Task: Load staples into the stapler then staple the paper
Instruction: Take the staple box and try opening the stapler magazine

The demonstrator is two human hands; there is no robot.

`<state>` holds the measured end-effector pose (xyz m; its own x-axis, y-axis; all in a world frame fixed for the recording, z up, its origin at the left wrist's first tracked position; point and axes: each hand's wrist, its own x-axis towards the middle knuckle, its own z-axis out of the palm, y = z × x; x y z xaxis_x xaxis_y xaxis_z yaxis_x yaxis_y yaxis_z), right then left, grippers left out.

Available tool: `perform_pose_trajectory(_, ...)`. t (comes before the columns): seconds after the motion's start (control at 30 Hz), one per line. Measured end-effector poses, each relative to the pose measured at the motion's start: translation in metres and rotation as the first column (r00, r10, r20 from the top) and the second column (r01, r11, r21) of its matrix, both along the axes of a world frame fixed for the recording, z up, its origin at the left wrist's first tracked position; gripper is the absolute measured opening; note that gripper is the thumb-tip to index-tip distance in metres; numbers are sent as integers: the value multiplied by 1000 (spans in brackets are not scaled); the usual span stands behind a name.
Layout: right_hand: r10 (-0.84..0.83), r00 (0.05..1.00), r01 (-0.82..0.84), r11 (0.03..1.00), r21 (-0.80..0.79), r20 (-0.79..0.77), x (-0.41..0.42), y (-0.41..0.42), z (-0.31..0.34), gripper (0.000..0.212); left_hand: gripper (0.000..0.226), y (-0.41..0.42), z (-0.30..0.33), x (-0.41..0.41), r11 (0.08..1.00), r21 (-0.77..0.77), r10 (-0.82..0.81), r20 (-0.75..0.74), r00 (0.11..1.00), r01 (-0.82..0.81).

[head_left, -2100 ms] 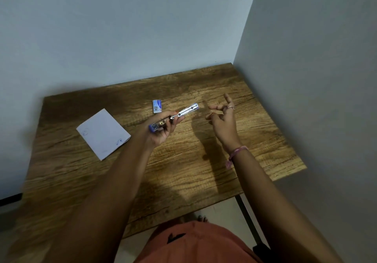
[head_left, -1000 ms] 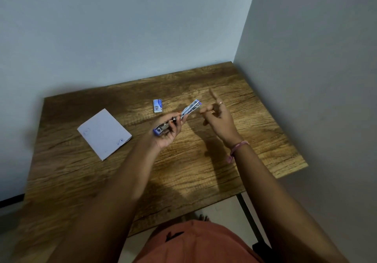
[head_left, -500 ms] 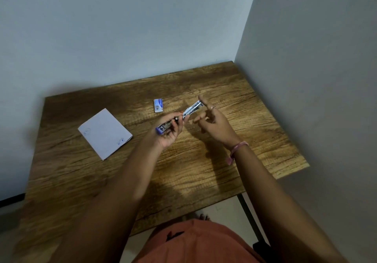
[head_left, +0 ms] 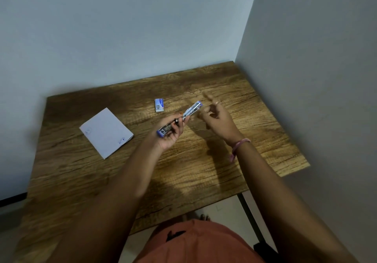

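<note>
My left hand (head_left: 170, 133) grips a small blue and silver stapler (head_left: 182, 117), swung open, with its long metal arm pointing up and to the right above the table. My right hand (head_left: 219, 119) hovers just right of the stapler's far tip, fingers spread and blurred, a ring on one finger; whether it pinches staples I cannot tell. A small white and blue staple box (head_left: 159, 105) lies on the wooden table (head_left: 183, 173) behind the stapler. A folded white paper (head_left: 106, 132) lies flat at the left.
The table sits in a corner, with a pale wall behind and another wall along its right edge. A table leg (head_left: 247, 211) and floor show below the front edge, along with orange clothing on my lap.
My right hand has drawn slightly back to the right from the stapler's tip, its fingers blurred. My left hand keeps hold of the opened stapler almost in place.
</note>
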<state>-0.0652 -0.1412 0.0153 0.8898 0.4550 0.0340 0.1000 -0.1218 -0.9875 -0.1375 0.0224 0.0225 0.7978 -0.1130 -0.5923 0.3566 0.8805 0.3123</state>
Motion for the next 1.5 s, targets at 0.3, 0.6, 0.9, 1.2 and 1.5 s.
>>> perform_pose_trajectory(0.3, -148, 989, 148, 989, 7, -10, 3, -2, -9, 70, 16, -5, 12, -2, 865, 502, -5, 62, 998, -26)
perform_pose_trajectory(0.6, -213, 976, 215, 894, -394, 49, 3, -35, -44, 61, 24, 8, 4, -7, -408, 848, -533, 81, 842, -339)
perform_pose_trajectory(0.9, -260, 964, 258, 867, -427, 54, 8, -34, -45, 58, 30, 7, 23, 26, -648, 735, -612, -349, 710, -197)
perform_pose_trajectory(1.2, -275, 961, 264, 866, -424, 36, 12, -33, -49, 56, 30, 9, 27, 31, -677, 724, -580, -417, 700, -130)
perform_pose_trajectory(1.5, -231, 944, 203, 969, -138, -237, -2, -23, -38, 22, 22, 18, 41, 29, 34, 961, -463, -227, 857, 273)
